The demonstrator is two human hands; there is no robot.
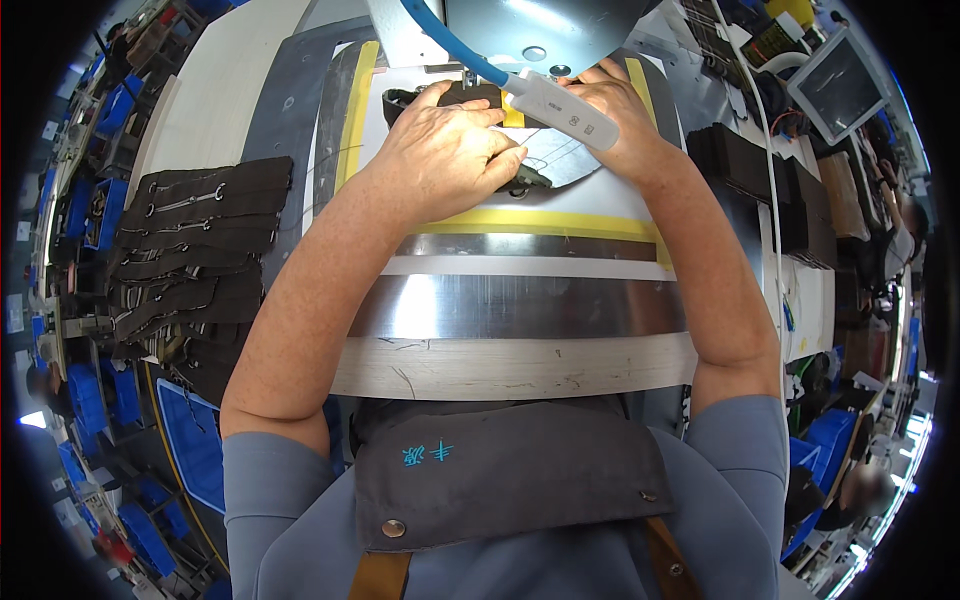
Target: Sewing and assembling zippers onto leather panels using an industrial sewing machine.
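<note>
My left hand [440, 155] lies over a dark brown piece of fabric [478, 95], fingers spread and pressing down beside the sewing machine's needle area. A dark green folded scrap of cloth [527, 178] shows under its thumb. My right hand [625, 120] rests at the right of the work area with its fingers reaching forward. A white control box [563, 108] on a blue cable [450, 38] hangs in front of it and hides part of its fingers. Whether the right fingers touch the fabric, I cannot make out. The sewing machine head [545, 30] stands just beyond both hands.
Yellow tape [535, 222] borders the work plate. Dark fabric pieces [200, 240] lie stacked at left, and more dark stacks [765, 185] at right. A screen [838, 85] stands at far right. A blue bin [190, 440] is below on the left.
</note>
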